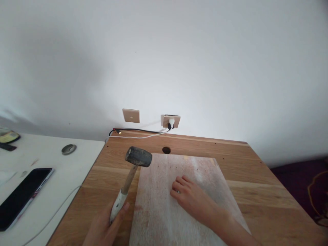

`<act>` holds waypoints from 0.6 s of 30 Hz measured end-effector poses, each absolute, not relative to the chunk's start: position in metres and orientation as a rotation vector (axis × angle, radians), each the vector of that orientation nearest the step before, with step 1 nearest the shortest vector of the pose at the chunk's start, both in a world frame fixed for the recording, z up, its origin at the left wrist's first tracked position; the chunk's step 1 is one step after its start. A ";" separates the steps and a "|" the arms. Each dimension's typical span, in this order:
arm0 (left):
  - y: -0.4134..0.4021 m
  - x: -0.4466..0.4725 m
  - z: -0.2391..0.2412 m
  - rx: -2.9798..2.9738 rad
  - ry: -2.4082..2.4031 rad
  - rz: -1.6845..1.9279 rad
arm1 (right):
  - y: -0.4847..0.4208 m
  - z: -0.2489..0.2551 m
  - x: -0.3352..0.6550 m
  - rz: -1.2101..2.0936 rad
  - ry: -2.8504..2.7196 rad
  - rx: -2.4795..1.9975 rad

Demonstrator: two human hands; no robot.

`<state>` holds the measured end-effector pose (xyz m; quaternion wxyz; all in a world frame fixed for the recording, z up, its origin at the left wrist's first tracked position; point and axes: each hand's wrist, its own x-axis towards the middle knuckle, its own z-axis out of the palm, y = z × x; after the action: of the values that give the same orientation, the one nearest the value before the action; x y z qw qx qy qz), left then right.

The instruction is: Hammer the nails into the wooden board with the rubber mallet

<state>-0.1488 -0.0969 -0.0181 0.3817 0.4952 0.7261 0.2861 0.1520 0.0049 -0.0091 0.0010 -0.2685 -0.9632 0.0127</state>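
Pale, whitewashed wood: a board (159,215) lies flat on the oak tabletop (258,181), its near end running out of view. The right hand (192,199) rests palm-down on it, fingers (179,182) spread flat and gripping nothing, just short of a row of small dark marks (174,167); nails or holes, cannot tell. The left hand (102,227) has its fingers closed around the lower handle of a rubber mallet (138,157), whose black head is raised over the board's far left corner. Risk, as judged: the head stands near the flat fingers, so a stroke drifting right could land on them; the grip sits low on the handle, which weakens control. The board is unclamped and could skid. Open room lies right of the board. To the left, the tabletop edge meets a white tabletop (77,160) carrying a phone (23,198) and a white cable (51,217), within range of a backswing.
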 end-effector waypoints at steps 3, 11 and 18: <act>-0.092 -0.154 -0.021 1.276 1.836 0.693 | 0.014 -0.009 0.146 0.192 -2.989 -0.814; -0.103 -0.143 -0.039 1.226 1.861 0.839 | 0.055 -0.023 0.128 0.733 -2.359 -1.043; -0.106 -0.164 -0.026 1.250 1.931 0.820 | 0.070 -0.034 0.112 0.805 -2.180 -1.134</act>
<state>-0.1638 -0.1061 -0.0264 0.3425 0.4809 0.7429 0.3155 0.1117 0.0700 -0.0345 0.2745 -0.4218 -0.8107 0.2993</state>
